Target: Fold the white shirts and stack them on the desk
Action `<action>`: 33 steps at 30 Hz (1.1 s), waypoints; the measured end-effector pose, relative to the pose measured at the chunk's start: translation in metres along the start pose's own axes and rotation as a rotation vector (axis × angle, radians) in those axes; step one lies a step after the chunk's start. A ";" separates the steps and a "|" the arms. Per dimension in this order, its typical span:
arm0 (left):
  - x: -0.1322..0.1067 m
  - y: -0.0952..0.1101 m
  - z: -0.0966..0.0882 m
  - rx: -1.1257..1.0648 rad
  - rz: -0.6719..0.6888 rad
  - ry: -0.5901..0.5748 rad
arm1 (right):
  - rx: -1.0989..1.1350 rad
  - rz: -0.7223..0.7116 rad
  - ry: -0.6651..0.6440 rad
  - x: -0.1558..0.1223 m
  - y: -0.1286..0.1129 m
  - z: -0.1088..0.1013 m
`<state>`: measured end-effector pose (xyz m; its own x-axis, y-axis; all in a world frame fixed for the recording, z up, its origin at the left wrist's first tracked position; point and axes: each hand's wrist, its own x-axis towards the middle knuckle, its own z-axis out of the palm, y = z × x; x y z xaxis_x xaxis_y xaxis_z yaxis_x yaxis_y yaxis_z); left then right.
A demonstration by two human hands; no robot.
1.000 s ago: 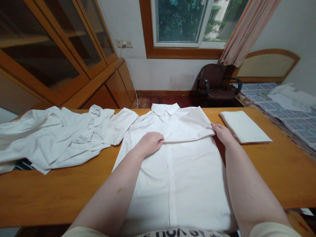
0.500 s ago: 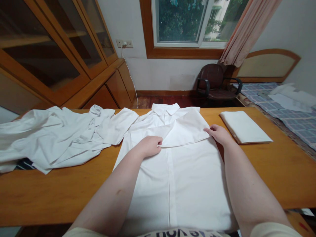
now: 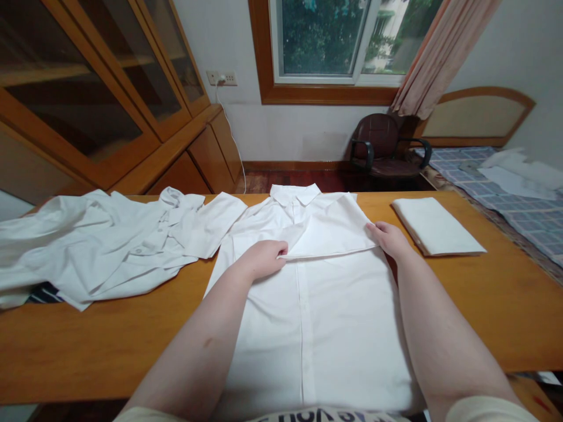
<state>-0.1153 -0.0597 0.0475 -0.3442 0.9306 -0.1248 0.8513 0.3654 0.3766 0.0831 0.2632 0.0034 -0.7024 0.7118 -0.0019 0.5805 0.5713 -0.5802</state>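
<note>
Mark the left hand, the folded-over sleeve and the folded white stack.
left hand (image 3: 263, 259): head view, back of the hand.
folded-over sleeve (image 3: 334, 231): head view, middle of the panel.
folded white stack (image 3: 435, 225): head view, top face.

Reads as a bedroom in a home. Beyond the wooden table (image 3: 505, 305): wood-framed window (image 3: 325, 35), pink curtain (image 3: 440, 53), dark armchair (image 3: 387, 146). Right of the table: bed (image 3: 528, 220) under a checked cover, with curved wooden headboard (image 3: 475, 117). Left of the table: glass-door cabinet (image 3: 88, 105). On the table: white shirt (image 3: 325, 328) spread flat.
</note>
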 end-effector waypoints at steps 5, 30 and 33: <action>0.002 -0.003 0.004 -0.039 -0.056 -0.075 | -0.039 0.057 0.030 0.002 0.000 0.000; 0.026 -0.050 0.035 0.089 -0.329 0.206 | -0.080 0.216 0.335 0.007 -0.004 0.004; 0.026 -0.049 0.037 0.101 -0.329 0.188 | -0.032 0.165 0.349 0.020 -0.011 -0.002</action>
<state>-0.1513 -0.0525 -0.0086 -0.6641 0.7460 -0.0496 0.7147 0.6529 0.2508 0.0637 0.2720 0.0114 -0.4193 0.8883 0.1873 0.6907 0.4460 -0.5691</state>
